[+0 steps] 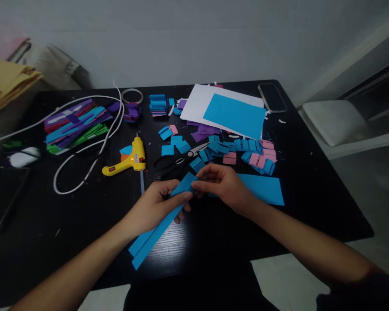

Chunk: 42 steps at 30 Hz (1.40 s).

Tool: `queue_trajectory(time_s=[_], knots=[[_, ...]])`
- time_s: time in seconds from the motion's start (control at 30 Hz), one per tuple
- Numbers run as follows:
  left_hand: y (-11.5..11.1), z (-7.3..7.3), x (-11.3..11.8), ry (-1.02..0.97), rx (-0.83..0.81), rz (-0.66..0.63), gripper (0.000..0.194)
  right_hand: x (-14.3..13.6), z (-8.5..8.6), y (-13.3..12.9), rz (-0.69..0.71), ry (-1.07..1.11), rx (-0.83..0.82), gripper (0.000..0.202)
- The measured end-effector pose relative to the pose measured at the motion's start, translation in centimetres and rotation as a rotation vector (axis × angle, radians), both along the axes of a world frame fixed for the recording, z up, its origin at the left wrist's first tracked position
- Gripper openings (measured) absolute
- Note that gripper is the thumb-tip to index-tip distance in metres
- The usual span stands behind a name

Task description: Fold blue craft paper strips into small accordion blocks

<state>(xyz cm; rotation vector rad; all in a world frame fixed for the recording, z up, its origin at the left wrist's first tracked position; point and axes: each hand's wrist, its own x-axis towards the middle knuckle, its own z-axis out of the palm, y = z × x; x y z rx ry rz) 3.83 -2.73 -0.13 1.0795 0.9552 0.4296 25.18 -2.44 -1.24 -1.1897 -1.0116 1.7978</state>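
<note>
Pinching blue strips (154, 235), hands (155, 202) close

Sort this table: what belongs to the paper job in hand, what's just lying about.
Likely in the job:
- blue paper in left hand and right hand
- scissors
- blue and pink pieces
- yellow glue gun

Probably just lying about:
- phone
- white rounded object

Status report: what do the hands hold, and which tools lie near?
Left hand gripping blue paper; right hand pinching its far end. Scissors just beyond. Glue gun to the left.
</note>
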Motion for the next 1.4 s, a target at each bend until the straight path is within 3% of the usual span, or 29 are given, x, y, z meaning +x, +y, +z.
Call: queue_trajectory(time_s=[0.43, 0.93, 1.4], knots=[[-0.7, -0.7, -0.2, -0.076, -0.175, 0.066, 0.033, -0.3, -0.9, -0.6, -0.032, 0.013, 0.028, 0.028], [-1.0, -0.7, 0.0, -0.005, 0.061, 0.096, 0.023, -0.8, -1.2, -1.2, -0.072, 0.004, 0.086, 0.024], [-0.8, -0.9, 0.0, -0.096, 0.027, 0.159, 0.019, -0.9, -0.9, -1.8, -0.036, 0.018, 0.211, 0.013]])
